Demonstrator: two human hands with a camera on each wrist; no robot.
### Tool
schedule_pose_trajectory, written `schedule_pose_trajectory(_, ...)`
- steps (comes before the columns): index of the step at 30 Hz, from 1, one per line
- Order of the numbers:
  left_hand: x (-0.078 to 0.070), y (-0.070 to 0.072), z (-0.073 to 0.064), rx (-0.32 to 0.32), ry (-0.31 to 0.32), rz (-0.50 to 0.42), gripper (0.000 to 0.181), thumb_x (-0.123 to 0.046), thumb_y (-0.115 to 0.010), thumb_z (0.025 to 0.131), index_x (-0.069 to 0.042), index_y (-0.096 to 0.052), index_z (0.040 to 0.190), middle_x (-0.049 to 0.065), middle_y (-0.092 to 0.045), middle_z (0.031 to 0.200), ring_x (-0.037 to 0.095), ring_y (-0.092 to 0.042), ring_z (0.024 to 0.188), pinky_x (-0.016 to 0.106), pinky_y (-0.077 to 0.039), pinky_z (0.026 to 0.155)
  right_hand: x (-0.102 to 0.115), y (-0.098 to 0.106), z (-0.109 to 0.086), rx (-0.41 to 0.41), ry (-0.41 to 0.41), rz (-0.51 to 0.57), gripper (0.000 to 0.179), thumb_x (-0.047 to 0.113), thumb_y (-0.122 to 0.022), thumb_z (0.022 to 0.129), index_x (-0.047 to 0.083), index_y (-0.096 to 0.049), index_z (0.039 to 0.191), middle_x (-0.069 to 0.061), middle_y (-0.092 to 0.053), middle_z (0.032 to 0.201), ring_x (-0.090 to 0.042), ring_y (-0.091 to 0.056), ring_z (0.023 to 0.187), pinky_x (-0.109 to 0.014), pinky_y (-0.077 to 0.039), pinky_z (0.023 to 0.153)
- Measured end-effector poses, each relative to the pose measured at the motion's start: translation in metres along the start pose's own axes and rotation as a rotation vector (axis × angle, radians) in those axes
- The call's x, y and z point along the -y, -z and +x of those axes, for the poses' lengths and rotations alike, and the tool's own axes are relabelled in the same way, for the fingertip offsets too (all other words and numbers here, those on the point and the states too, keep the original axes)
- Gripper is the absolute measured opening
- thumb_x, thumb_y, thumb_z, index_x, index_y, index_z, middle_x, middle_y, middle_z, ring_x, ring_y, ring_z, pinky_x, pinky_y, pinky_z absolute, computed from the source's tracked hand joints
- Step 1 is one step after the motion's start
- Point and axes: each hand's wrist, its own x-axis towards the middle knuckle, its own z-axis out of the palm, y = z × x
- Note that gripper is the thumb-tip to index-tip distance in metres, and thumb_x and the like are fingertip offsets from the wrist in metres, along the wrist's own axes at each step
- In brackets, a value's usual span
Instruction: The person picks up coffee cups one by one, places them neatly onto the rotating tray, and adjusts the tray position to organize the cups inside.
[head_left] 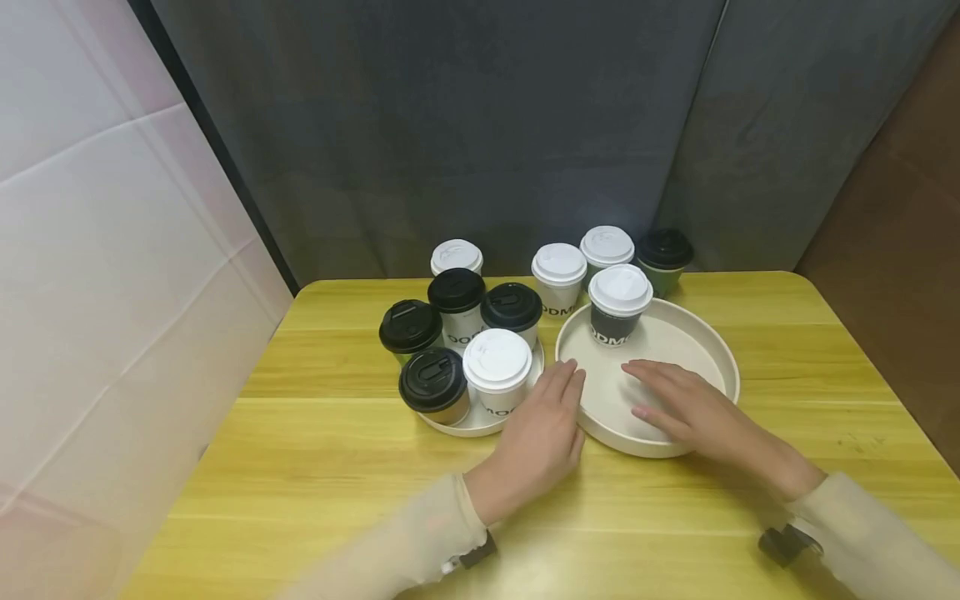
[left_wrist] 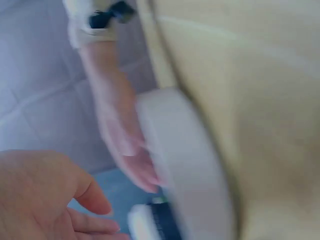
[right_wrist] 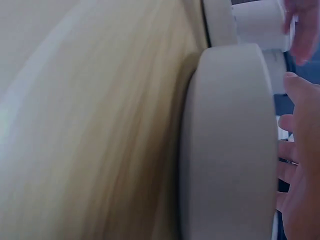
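My left hand (head_left: 538, 440) is over the gap between two round trays, its fingers extended beside a white-lidded paper cup (head_left: 498, 363). That cup stands on the smaller left tray (head_left: 474, 428) among several black-lidded cups (head_left: 433, 385). Over the larger cream tray (head_left: 701, 354), my right hand (head_left: 701, 415) has its fingers loosely spread and grips nothing. Toward that tray's back left stands a dark cup with a white lid (head_left: 619, 302). In the left wrist view, which is blurred, the left hand (left_wrist: 40, 195) shows nothing between thumb and fingers.
Behind the trays stand two white-lidded cups (head_left: 558, 273) and a green cup with a black lid (head_left: 664, 258). Another white-lidded cup (head_left: 456, 255) is at the back left. A dark curtain (head_left: 450, 125) hangs behind the wooden table (head_left: 315, 467).
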Motion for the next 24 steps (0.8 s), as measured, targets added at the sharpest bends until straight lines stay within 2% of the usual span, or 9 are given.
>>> schedule_pose_trajectory(4,0.0,0.038,0.014,-0.032,-0.03,-0.037,0.054,-0.018,-0.054,0.091,0.0,-0.048,0.142,0.013,-0.051,0.147,0.026,-0.051,0.136,0.033,-0.045,0.112,0.007,0.004,0.01,-0.004,-0.006,0.049,0.056,0.035,-0.061,0.097,0.021,-0.045,0.148,-0.006,-0.052,0.148,-0.029,-0.048,0.137,-0.052,-0.037,0.113)
schedule_pose_trajectory(8,0.014,0.066,0.038,-0.047,-0.031,-0.082,0.053,-0.021,-0.056,0.092,-0.001,-0.05,0.14,0.013,-0.055,0.142,0.026,-0.056,0.129,0.036,-0.05,0.107,0.018,0.006,0.023,-0.019,-0.009,0.102,0.055,0.03,-0.064,0.095,0.018,-0.047,0.146,-0.01,-0.052,0.147,-0.032,-0.047,0.138,-0.054,-0.038,0.113)
schedule_pose_trajectory(10,0.024,0.078,0.053,-0.016,-0.023,-0.095,0.05,-0.023,-0.056,0.093,-0.003,-0.052,0.138,0.011,-0.058,0.139,0.026,-0.057,0.126,0.038,-0.051,0.104,0.025,0.007,0.031,-0.019,-0.022,0.131,0.055,0.028,-0.064,0.095,0.017,-0.047,0.146,-0.012,-0.052,0.148,-0.034,-0.046,0.139,-0.054,-0.037,0.113)
schedule_pose_trajectory(13,0.04,0.095,0.079,0.085,0.017,-0.126,0.049,-0.025,-0.056,0.095,-0.006,-0.052,0.139,0.01,-0.058,0.139,0.026,-0.056,0.127,0.04,-0.051,0.105,0.035,0.007,0.044,-0.009,-0.055,0.193,0.055,0.028,-0.063,0.096,0.016,-0.046,0.147,-0.013,-0.049,0.15,-0.034,-0.045,0.14,-0.055,-0.036,0.115)
schedule_pose_trajectory(18,0.066,0.107,0.12,0.226,0.065,-0.135,0.055,-0.029,-0.056,0.095,-0.006,-0.046,0.145,0.012,-0.052,0.147,0.028,-0.052,0.133,0.041,-0.047,0.11,0.051,0.005,0.071,-0.009,-0.099,0.356,0.06,0.023,-0.062,0.096,0.008,-0.04,0.15,-0.017,-0.046,0.151,-0.036,-0.048,0.137,-0.055,-0.042,0.111)
schedule_pose_trajectory(21,0.079,0.105,0.141,0.296,0.079,-0.104,0.059,-0.03,-0.055,0.096,-0.007,-0.04,0.148,0.013,-0.045,0.152,0.03,-0.048,0.138,0.042,-0.045,0.112,0.057,0.0,0.087,-0.016,-0.142,0.462,0.063,0.018,-0.06,0.096,0.002,-0.033,0.152,-0.021,-0.043,0.152,-0.039,-0.048,0.136,-0.055,-0.044,0.108)
schedule_pose_trajectory(24,0.09,0.1,0.158,0.351,0.082,-0.052,0.062,-0.032,-0.055,0.097,-0.009,-0.036,0.151,0.013,-0.041,0.155,0.03,-0.044,0.141,0.044,-0.043,0.114,0.063,-0.004,0.101,-0.019,-0.219,0.554,0.067,0.014,-0.057,0.096,0.0,-0.027,0.153,-0.023,-0.037,0.156,-0.04,-0.045,0.139,-0.054,-0.044,0.11)
